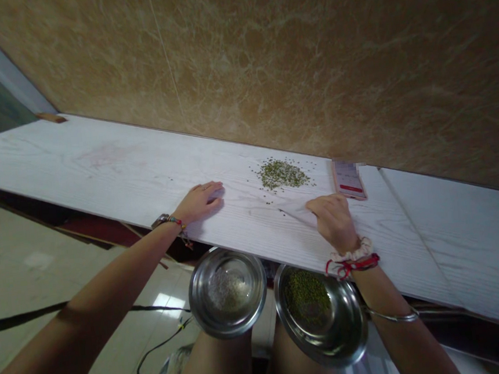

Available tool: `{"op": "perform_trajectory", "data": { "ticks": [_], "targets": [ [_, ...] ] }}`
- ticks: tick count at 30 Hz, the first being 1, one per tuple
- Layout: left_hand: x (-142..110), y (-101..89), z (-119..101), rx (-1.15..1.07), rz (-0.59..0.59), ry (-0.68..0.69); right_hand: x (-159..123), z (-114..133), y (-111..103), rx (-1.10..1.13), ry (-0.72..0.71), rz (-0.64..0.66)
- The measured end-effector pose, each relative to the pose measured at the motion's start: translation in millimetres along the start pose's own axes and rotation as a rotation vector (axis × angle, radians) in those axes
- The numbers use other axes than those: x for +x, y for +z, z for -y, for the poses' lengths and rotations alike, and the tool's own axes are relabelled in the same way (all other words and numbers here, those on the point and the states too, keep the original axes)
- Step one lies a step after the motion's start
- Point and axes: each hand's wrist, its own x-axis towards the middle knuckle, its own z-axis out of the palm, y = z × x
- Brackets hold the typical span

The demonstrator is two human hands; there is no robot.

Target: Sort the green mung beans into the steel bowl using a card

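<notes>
My left hand (199, 202) lies on the white wood-grain counter (230, 218), palm down, fingers stretched out, holding nothing. To its right, a loose pile of mung beans (281, 174) is spread out with some white grains among them. Just below the pile is my right hand (333, 217), its fingers closed. A thin, pale shape reaches left from its fingertips toward a few stray beans; I cannot make out what it is. One metal bowl (259, 302) with white grains rests on my left thigh. Another metal bowl (353, 332), holding green mung beans, sits on the right, below my right wrist.
A phone (348, 179) with a lit screen lies on the counter just beyond my right hand. A brown marbled wall (243, 65) rises along the back edge. A small wooden piece (51, 117) is at the far left. Cables and pale floor tiles (42, 263) show below.
</notes>
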Motion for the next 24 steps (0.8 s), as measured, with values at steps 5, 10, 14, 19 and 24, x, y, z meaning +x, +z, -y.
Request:
{"op": "perform_trajectory", "data": {
  "ticks": [5,10,14,19,24],
  "targets": [
    [0.1,0.6,1.2,-0.01,-0.005,0.0,-1.4,-1.7,-3.9,-0.011,0.072,-0.035],
    [-1.0,0.3,1.8,-0.01,-0.013,0.007,0.7,0.5,1.8,-0.008,0.046,-0.024],
    [-1.0,0.4,2.2,-0.019,-0.014,0.01,-2.1,-0.2,1.2,-0.014,0.057,0.027],
    [-0.2,0.8,2.8,-0.019,-0.014,0.017,-2.2,-1.9,-1.0,-0.012,0.098,-0.029],
    [-0.4,0.5,1.0,-0.004,-0.015,0.008,0.6,-0.1,-0.5,0.012,0.034,-0.004]
  ]
}}
